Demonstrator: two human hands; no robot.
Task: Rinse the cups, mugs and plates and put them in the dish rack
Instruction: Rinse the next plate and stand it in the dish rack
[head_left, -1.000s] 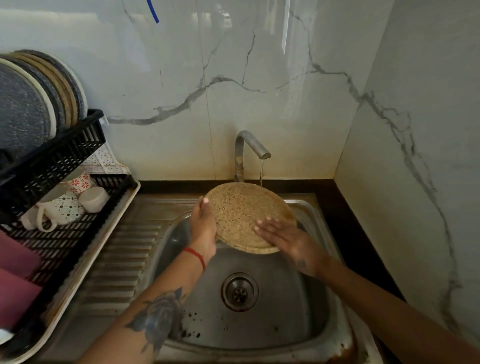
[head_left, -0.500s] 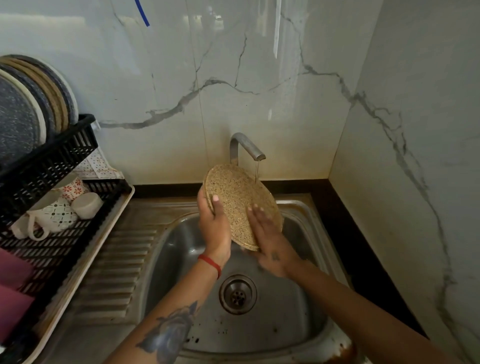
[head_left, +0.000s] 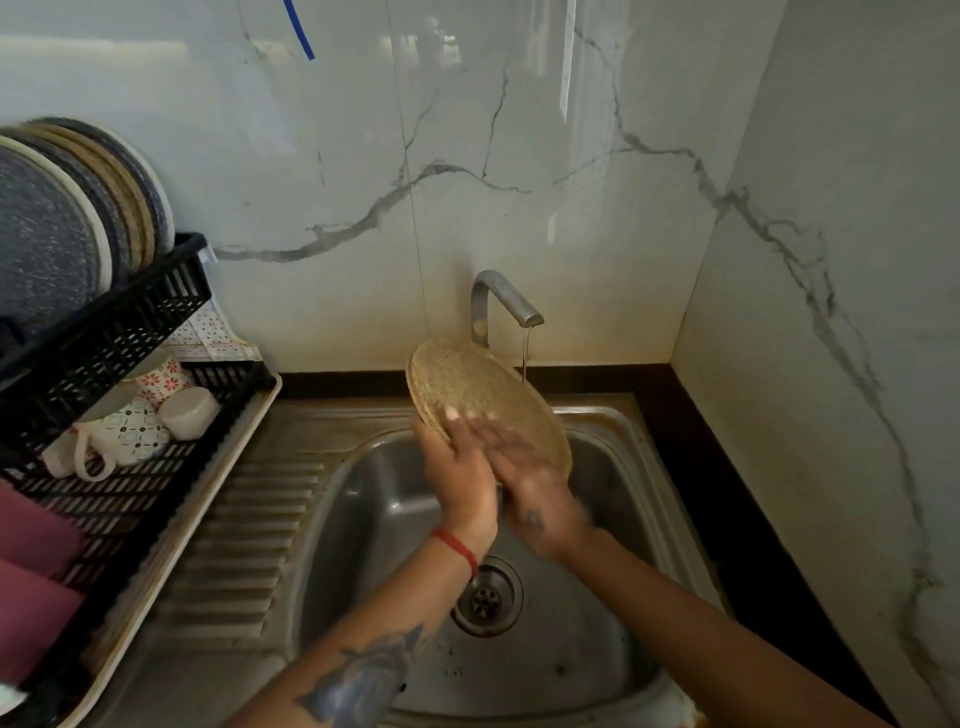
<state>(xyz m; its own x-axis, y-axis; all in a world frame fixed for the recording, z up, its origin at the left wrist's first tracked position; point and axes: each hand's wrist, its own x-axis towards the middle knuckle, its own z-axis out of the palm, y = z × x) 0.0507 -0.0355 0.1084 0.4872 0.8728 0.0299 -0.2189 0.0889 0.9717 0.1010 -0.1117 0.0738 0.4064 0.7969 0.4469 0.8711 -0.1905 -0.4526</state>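
Observation:
A tan speckled plate (head_left: 480, 389) is held tilted over the steel sink (head_left: 613, 649), just left of the thin stream from the tap (head_left: 501, 299). My left hand (head_left: 460, 478) grips the plate's lower left rim, thumb on its face. My right hand (head_left: 535, 483), blurred by motion, lies with straight fingers against the plate's lower face. The black dish rack (head_left: 109, 317) at the left holds several upright plates (head_left: 67, 223) on top and mugs (head_left: 119, 431) with a small white cup (head_left: 189, 413) below.
A ribbed steel drainboard (head_left: 244, 525) lies between rack and basin. Pink items (head_left: 31, 571) sit in the rack's near end. The drain (head_left: 485, 597) is open in the basin. Marble walls close the back and right; a dark counter strip (head_left: 727, 519) runs along the right.
The plate has tipped up steeper and moved left of the stream. My right hand slid left across its face to beside my left hand.

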